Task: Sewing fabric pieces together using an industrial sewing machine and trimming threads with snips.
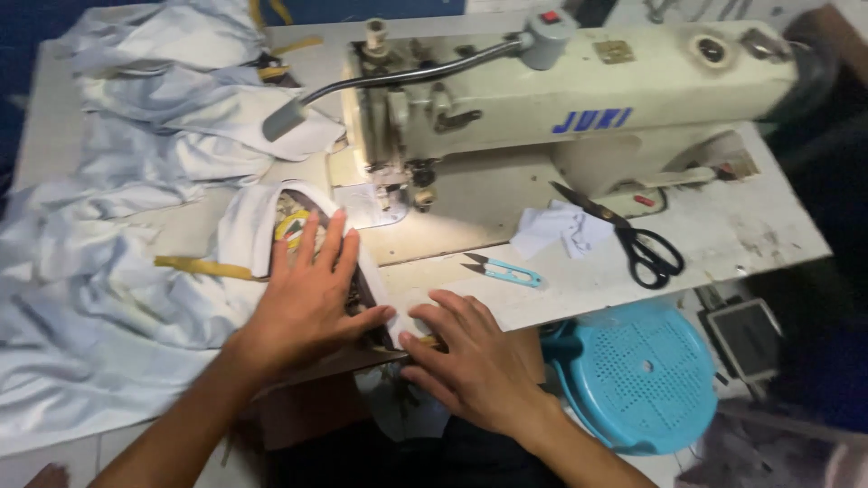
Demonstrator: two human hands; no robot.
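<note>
My left hand [303,294] lay flat, fingers spread, pressing the white fabric piece [271,226] at the table edge; piece's long axis ran 11-to-5, toward the presser foot [398,185] at approx 1 o'clock. Right hand [470,357] flat too, fingers apart, pinning the near end at 5. Left was nearer the needle. No containers w/ contents seen
</note>
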